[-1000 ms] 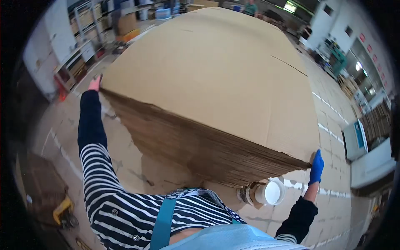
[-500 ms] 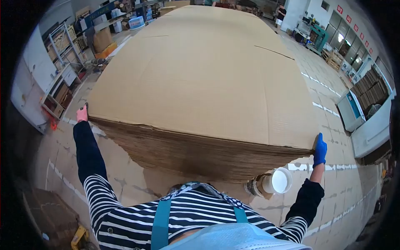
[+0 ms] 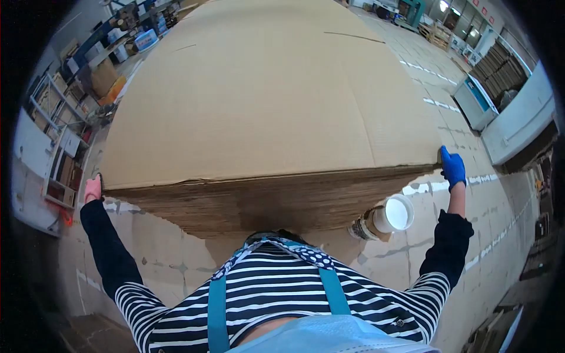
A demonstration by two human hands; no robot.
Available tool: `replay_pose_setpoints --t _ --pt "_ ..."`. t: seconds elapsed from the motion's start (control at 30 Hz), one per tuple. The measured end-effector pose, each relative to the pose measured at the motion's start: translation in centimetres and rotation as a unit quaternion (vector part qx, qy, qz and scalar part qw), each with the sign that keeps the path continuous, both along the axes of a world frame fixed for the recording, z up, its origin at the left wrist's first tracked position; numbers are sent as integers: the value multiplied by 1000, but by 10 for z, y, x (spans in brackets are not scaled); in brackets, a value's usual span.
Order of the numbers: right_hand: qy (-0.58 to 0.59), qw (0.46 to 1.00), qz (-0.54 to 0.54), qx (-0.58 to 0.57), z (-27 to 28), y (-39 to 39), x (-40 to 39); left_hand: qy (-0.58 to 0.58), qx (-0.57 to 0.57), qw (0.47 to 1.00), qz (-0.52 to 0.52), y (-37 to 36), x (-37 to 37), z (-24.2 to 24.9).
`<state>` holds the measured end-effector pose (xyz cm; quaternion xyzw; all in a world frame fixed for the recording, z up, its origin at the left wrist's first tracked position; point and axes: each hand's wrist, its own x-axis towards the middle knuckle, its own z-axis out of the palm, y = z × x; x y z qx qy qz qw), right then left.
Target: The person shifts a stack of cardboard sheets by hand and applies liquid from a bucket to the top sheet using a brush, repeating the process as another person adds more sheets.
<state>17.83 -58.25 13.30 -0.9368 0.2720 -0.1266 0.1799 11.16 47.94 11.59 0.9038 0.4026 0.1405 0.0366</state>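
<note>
A large brown cardboard sheet [image 3: 253, 112] lies on top of a tall stack of cardboard [image 3: 276, 203] in front of me. My left hand [image 3: 93, 187], in a pink and dark glove, is closed on the sheet's near left corner. At the near right corner, my right hand [image 3: 452, 167] in a blue glove grips the edge, thumb on the upper side. The fingers under the sheet are hidden. Long slits and a faint crease run across the sheet's surface.
Below the right corner stands a white bucket [image 3: 398, 213] close to the stack. A metal rack [image 3: 50, 109] and cluttered shelves line the left side. To the right is a white cabinet [image 3: 521, 120] beside stacked brown sheets [image 3: 497, 69]. White lines mark the tiled floor [image 3: 429, 235].
My view has tilted down and turned, so the stack's near edge looks more level. Both hands stay at the same corners of the cardboard sheet. The person at the back has left the view.
</note>
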Motion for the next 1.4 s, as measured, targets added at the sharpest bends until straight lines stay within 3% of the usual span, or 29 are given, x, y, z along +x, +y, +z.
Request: replay_pose_setpoints --t 0.03,0.07,0.1,0.17,0.2,0.27,0.3,0.33,0.37,0.4,0.43,0.47,0.53,0.6,0.63,0.7,0.73,0.77,0.83,0.9,1.0,1.1,1.13,1.17,1.2,1.23,1.27,1.3,1.4 --pt "2 999 7 -53 -2 -3 3 122 53 988 -78 -11 -3 12" --pt "9 994 12 -106 -6 -9 2 93 26 994 -46 -36 -6 27" --pt "18 996 18 -83 0 -5 -2 67 -2 998 -15 -56 -9 41" --pt "38 998 20 -44 27 24 -14 62 -15 998 -20 -13 -7 33" --pt "43 999 18 -27 40 35 -19 6 -115 990 -80 -14 -14 42" --pt "43 998 9 35 50 29 -19 -63 -250 966 -4 -18 -18 56" --pt "-27 994 15 109 47 24 -21 31 -36 991 -126 14 -24 44" --pt "-98 978 21 183 43 17 -20 119 181 946 -241 64 -24 32" --pt "-120 985 109 62 21 4 -14 -133 -136 952 -238 104 -17 7" --pt "-152 969 179 -70 -2 -12 -7 -362 -434 803 -189 123 -9 -14" --pt "-308 932 183 52 -21 -22 11 -442 -608 652 -96 86 -8 1" --pt "-452 857 177 170 -31 -27 18 -433 -610 657 -94 64 -4 3" --pt "-332 933 125 64 -25 -3 5 -470 -518 714 -22 30 -1 2" --pt "-245 969 10 26 -29 -3 8 -453 -407 793 7 28 -3 -10" --pt "-239 971 9 26 -28 5 7 -407 -310 858 30 33 0 -13" --pt "-69 983 -39 -164 -15 21 10 -249 -104 955 127 30 11 -13" --pt "-66 984 -37 -164 -10 26 17 -165 -7 984 63 43 21 -15" --pt "-22 981 -47 -187 -5 31 24 -123 24 989 77 53 26 -21" --pt "45 975 -63 -208 0 32 34 -86 56 990 92 -6 39 -1" --pt "47 977 -64 -197 5 41 30 5 45 990 133 -17 44 5" --pt "50 980 -63 -181 4 37 34 55 65 992 97 -66 39 23" --pt "49 976 -42 -207 -2 25 35 7 77 993 86 -71 36 21" --pt "47 969 -21 -240 -5 22 38 74 74 994 -30 -36 32 14" --pt "51 951 36 -304 -9 15 37 44 -8 995 -87 -27 32 13" --pt "47 925 98 -365 -14 7 39 65 10 997 -49 -63 24 27" --pt "22 953 80 -291 -17 0 44 86 27 996 -9 -99 25 40" --pt "-6 938 114 -327 -17 0 41 -10 81 997 -11 -61 29 19" --pt "51 947 84 -307 -11 4 43 -8 67 997 21 -97 28 31" --pt "43 962 33 -268 -8 15 43 23 58 998 31 -106 30 41"
